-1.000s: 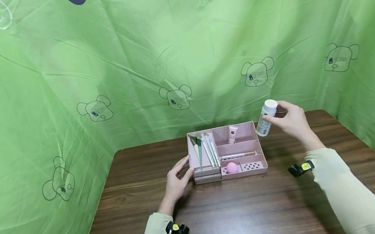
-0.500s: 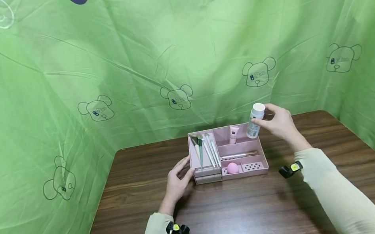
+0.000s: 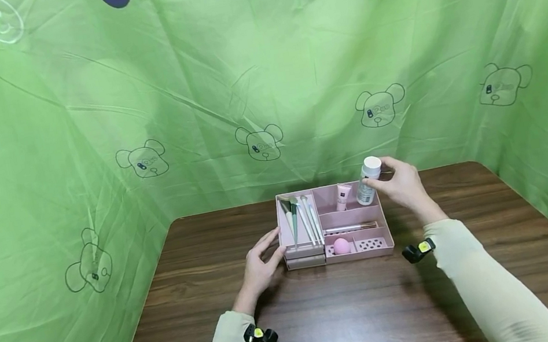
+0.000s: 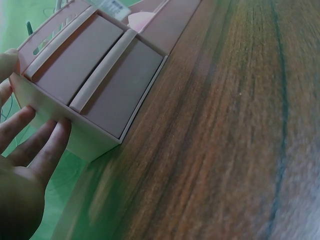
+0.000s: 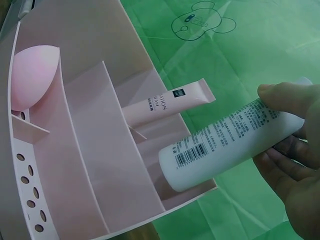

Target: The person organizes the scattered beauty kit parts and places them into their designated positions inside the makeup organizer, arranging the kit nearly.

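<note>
My right hand [image 3: 401,181] pinches a white bottle [image 5: 215,142] with a white cap, thumb on one side and fingers on the other. It leans slightly, its base over the back right compartment of a pink desktop organizer [image 3: 349,217]; whether the base touches the floor there is unclear. A pink squeeze tube [image 5: 167,103] stands tilted to the bottle's left, in that back row. At the organizer's left side is my left hand [image 3: 258,268], its fairly straight fingers [image 4: 52,147] resting against the side wall and the thumb by the top front edge.
Several makeup brushes [image 3: 295,220] lie on the organizer's left top, above two drawers [image 4: 110,72]. A slim brush [image 3: 347,228] lies in the middle row, and a pink makeup sponge [image 3: 341,246] sits in front. Green curtain [image 3: 201,99] surrounds the brown wooden table [image 3: 336,314].
My right hand has carried the bottle leftward, from beside the organizer to over its back right compartment, and slightly lower. The left hand stays at the organizer's side.
</note>
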Demonstrator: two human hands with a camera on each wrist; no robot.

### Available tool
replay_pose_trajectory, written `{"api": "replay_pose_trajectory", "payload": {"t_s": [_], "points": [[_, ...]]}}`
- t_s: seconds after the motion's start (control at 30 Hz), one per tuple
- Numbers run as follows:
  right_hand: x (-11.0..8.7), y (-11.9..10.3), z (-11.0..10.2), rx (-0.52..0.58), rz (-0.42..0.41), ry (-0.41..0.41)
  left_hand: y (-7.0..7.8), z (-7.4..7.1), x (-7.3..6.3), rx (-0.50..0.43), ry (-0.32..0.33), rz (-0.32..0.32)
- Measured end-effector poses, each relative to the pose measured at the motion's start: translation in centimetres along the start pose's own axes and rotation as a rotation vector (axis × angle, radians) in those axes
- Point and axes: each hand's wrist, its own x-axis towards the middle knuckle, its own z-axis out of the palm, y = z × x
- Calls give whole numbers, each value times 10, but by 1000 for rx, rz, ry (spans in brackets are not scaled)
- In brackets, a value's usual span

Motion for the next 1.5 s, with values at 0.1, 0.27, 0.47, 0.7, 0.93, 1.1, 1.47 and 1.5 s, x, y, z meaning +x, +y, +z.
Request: {"api": "replay_pose_trajectory", "payload": {"t_s": [0.1,0.27,0.47,0.7,0.93,1.1,1.47,1.5], "points": [[0,4,3,-10,5,-7,0,0,0,-11,-5,-16],[-1,8,6,-24,19,-19,0,0,0,-18,-4,-41],[-1,11,10,-37,30,-25,1,-1,0,-7,-10,-39],[-2,16,13,-60,42,-41,0,-1,1,2,-10,-12],[-3,22,18,-93,62,-66,-1,-2,1,-13,-21,1],[-2,23,21,-109,41,-68,-1,-1,1,-21,-19,-11],[-5,19,25,-164,-4,-96,-1,-1,0,-9,-8,-19],[-5,19,25,-171,-5,-100,-1,-1,0,-8,-8,-24]]}}
